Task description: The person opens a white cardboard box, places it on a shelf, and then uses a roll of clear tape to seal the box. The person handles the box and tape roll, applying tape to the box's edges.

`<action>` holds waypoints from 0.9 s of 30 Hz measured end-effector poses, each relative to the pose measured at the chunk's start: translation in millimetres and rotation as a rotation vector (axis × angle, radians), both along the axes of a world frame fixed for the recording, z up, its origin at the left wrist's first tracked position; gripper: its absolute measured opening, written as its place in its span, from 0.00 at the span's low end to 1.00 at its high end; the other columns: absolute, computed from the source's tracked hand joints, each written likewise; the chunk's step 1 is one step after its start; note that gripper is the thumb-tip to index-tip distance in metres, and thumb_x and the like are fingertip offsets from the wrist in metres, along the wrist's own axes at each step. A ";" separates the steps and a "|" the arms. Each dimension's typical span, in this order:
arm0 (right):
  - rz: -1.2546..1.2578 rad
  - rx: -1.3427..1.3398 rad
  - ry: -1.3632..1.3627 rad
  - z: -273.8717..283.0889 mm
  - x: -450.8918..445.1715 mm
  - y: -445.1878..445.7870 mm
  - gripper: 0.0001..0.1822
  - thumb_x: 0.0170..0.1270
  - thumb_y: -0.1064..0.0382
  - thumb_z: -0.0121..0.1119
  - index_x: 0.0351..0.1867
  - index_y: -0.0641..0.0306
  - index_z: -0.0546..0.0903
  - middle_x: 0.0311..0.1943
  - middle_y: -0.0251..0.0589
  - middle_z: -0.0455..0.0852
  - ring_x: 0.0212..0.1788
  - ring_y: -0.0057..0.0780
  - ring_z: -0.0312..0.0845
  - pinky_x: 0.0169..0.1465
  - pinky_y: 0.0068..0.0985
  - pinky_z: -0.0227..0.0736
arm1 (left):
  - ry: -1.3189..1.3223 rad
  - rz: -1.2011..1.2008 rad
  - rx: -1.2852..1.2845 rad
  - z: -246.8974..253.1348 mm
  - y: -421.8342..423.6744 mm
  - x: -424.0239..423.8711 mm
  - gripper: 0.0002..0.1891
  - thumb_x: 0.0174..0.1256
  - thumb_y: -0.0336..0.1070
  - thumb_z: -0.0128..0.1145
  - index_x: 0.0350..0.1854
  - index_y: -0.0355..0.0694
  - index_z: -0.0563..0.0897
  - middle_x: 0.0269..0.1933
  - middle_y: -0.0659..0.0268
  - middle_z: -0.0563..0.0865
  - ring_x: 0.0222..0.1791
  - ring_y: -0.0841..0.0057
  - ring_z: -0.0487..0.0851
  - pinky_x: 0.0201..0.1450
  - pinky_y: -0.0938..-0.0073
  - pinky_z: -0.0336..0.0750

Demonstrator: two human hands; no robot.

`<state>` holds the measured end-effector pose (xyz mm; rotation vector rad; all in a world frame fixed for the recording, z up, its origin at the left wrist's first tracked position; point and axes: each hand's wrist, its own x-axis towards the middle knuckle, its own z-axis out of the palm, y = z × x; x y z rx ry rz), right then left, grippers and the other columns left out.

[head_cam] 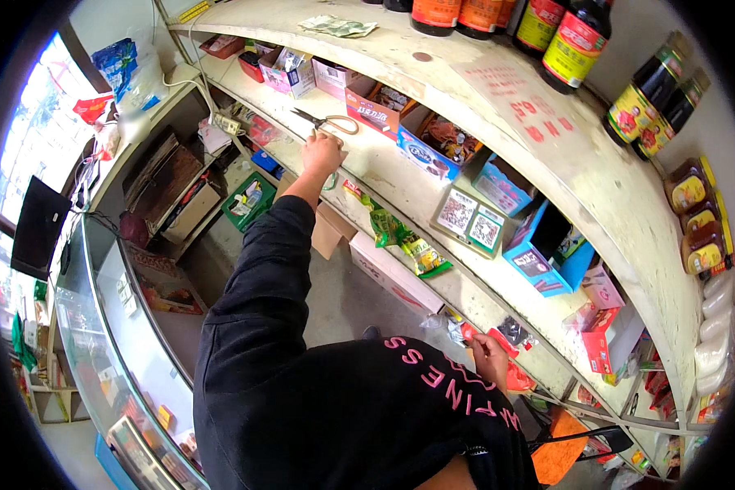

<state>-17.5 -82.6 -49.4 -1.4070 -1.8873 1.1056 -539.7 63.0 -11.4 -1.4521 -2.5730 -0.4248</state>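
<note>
My left hand [323,153] reaches out over the edge of the long pale shelf [376,153], its fingers curled. Right beside its fingertips lie scissors [341,125] with dark blades; whether the hand grips them is not clear. Low on the right, my right hand [492,360] is close to my body with its fingertips together. Next to it are red plastic packaging [517,375] and a dark packet [513,331] on the lower shelf. I cannot make out whether it holds anything. Green snack packets [425,254] lie on the lower ledge between my hands.
Snack boxes [429,147] line the shelf, with a board of printed codes [468,220] before them. Sauce bottles [579,46] stand on the upper shelf, near a banknote [337,26]. A glass display case [92,324] is at left. A green basket [249,201] and white carton [395,272] sit low down.
</note>
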 end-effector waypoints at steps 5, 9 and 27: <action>-0.027 -0.083 0.051 -15.8 -19.4 -2.1 0.08 0.55 0.68 0.60 0.36 0.67 0.80 0.28 0.40 0.83 0.29 0.21 0.77 0.35 0.19 0.72 | 0.146 -0.090 -0.208 13.1 26.0 -14.2 0.15 0.55 0.41 0.49 0.40 0.40 0.80 0.44 0.60 0.81 0.49 0.63 0.76 0.52 0.62 0.68; -0.071 -0.070 0.060 -11.3 -35.7 1.9 0.08 0.55 0.68 0.61 0.37 0.66 0.80 0.28 0.38 0.83 0.29 0.20 0.77 0.35 0.18 0.72 | 0.075 -0.084 0.163 19.9 25.5 -45.3 0.12 0.57 0.43 0.48 0.34 0.40 0.75 0.29 0.55 0.83 0.32 0.62 0.82 0.44 0.58 0.69; 0.351 -0.833 0.828 90.2 -20.7 -10.5 0.17 0.69 0.56 0.42 0.49 0.67 0.73 0.39 0.42 0.80 0.38 0.24 0.76 0.42 0.20 0.73 | -0.662 -1.045 0.797 134.2 -168.6 187.6 0.08 0.60 0.29 0.49 0.27 0.36 0.64 0.25 0.61 0.70 0.26 0.76 0.66 0.30 0.73 0.66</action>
